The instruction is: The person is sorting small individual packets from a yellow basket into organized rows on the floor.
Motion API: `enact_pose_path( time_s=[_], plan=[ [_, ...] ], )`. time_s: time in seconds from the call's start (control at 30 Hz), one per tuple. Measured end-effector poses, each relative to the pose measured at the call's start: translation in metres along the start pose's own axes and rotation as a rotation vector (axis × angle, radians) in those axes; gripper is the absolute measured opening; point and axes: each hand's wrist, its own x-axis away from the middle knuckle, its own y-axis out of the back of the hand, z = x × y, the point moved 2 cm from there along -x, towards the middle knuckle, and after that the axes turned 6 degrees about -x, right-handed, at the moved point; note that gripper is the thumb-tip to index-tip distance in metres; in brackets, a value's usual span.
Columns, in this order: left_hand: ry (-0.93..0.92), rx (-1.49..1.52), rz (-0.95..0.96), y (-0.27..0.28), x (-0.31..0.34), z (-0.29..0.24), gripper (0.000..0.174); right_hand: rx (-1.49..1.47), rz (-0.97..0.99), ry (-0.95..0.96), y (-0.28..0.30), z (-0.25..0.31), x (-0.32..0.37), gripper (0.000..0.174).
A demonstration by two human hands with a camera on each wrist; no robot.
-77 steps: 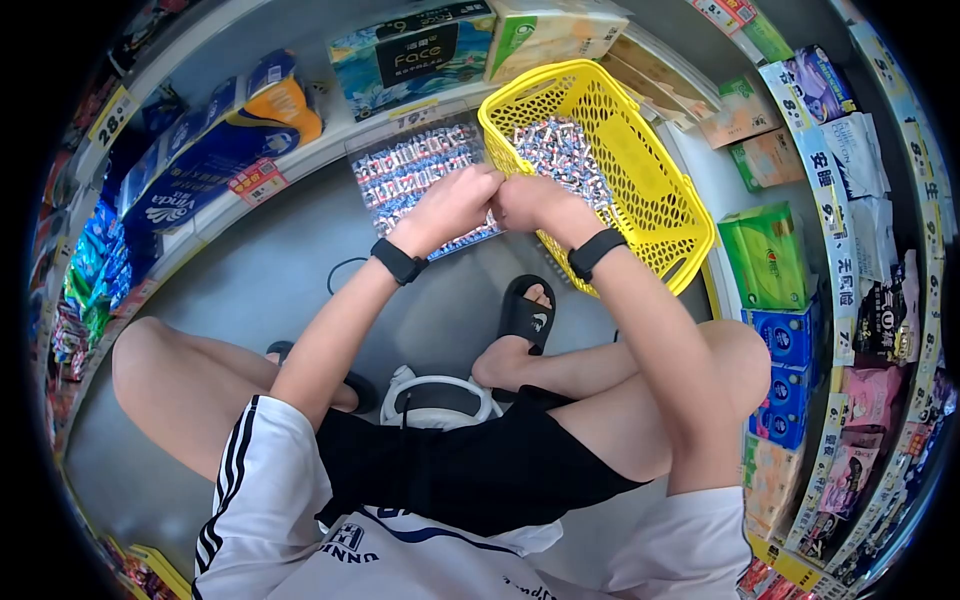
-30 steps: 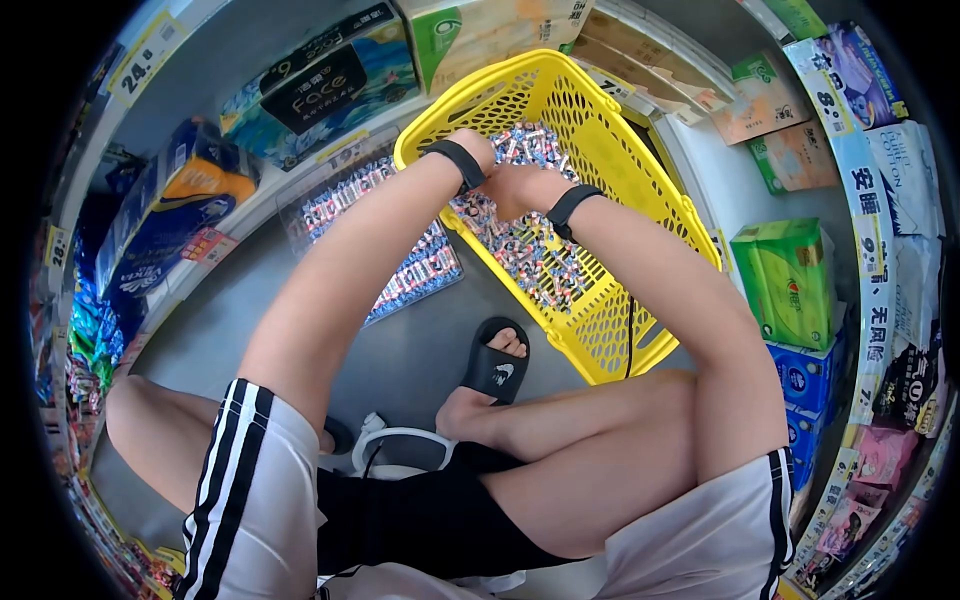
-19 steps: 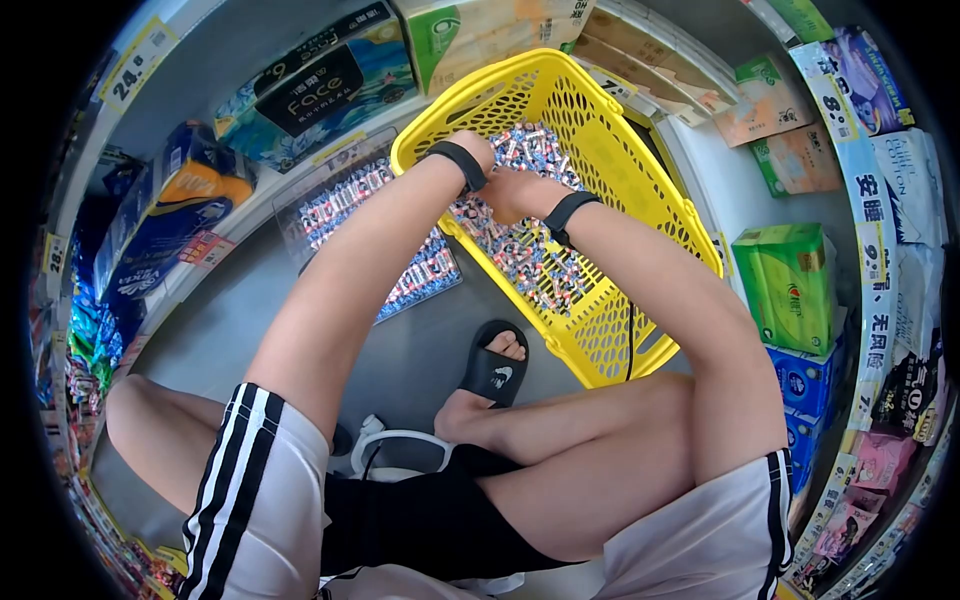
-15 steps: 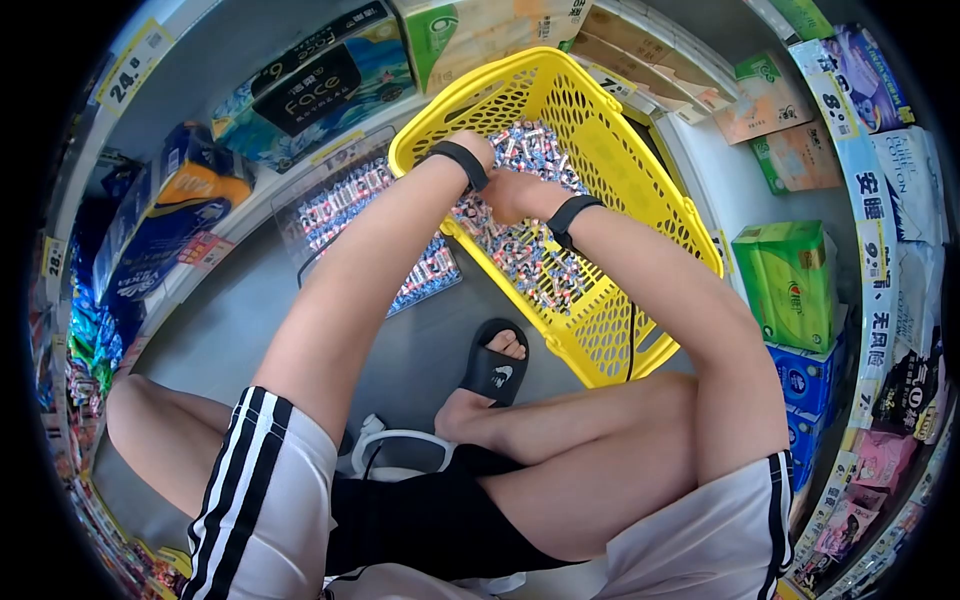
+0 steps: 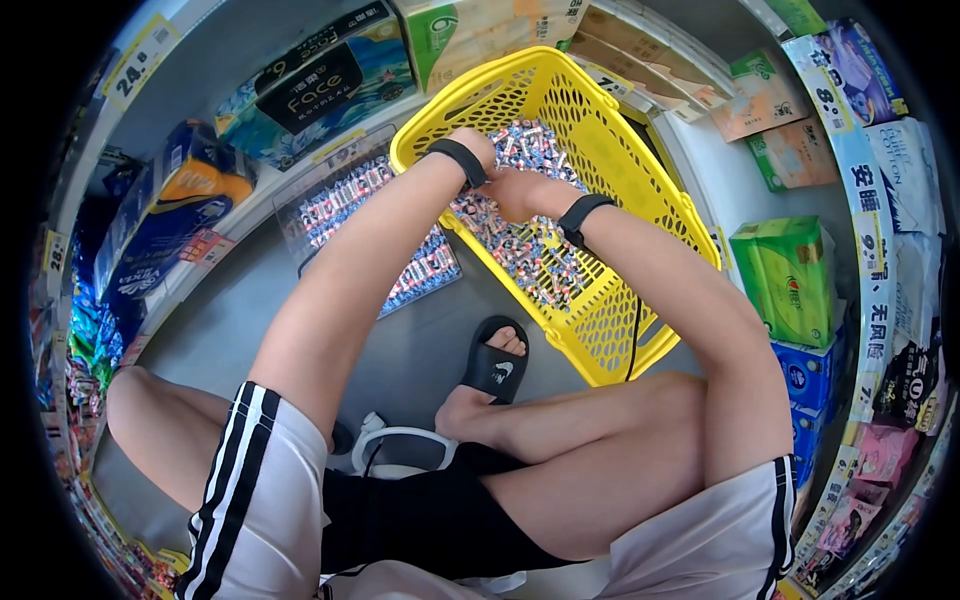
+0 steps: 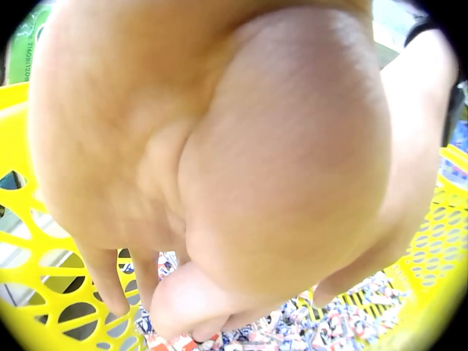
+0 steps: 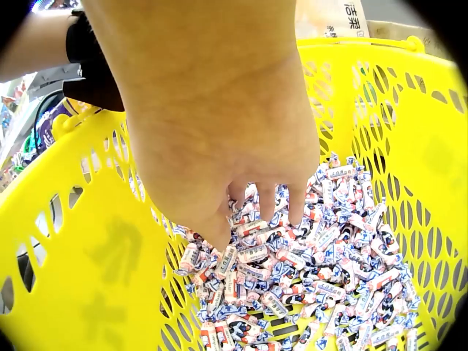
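Right wrist: right fingers (image 7: 268, 205) slightly apart, pointing down at wrapped candies (image 7: 322, 274); left fingers (image 6: 106, 285) also down, grip unclear.

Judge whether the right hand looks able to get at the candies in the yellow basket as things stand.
Yes, most likely: the right hand points down at the candies, and the yellow basket is open on top, so nothing seems in the way.

Wrapped candies (image 7: 329, 274) heaped in yellow basket (image 7: 73, 248)
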Motion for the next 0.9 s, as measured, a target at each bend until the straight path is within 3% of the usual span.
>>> enact_pose_path(
  time_s=[0.17, 0.33, 0.53, 0.6, 0.73, 0.77, 0.9],
  plan=[
    [0.003, -0.009, 0.005, 0.007, 0.005, -0.007, 0.021, -0.086, 0.103, 0.005, 0.017, 0.002, 0.020, 0.080],
    [-0.032, -0.053, -0.018, 0.002, 0.011, -0.007, 0.021, 0.007, -0.001, 0.051, 0.007, -0.007, 0.023, 0.090],
    [-0.122, 0.190, -0.024, 0.007, 0.028, 0.007, 0.017, 0.064, -0.131, 0.080, 0.028, 0.004, 0.047, 0.081],
    [-0.119, 0.229, -0.118, 0.005, 0.037, 0.013, 0.016, 0.068, -0.156, 0.087, 0.036, 0.011, 0.058, 0.076],
    [-0.217, 0.393, -0.489, -0.001, 0.068, 0.021, 0.009, 0.083, -0.221, 0.137, 0.041, 0.028, 0.073, 0.072],
    [-0.183, 0.425, -0.484, -0.003, 0.073, 0.022, 0.008, 0.069, -0.242, 0.181, 0.041, 0.032, 0.075, 0.069],
    [-0.132, 0.518, -0.648, 0.004, 0.116, 0.013, 0.021, 0.029, -0.273, 0.222, 0.053, 0.063, 0.095, 0.062]
  ],
)
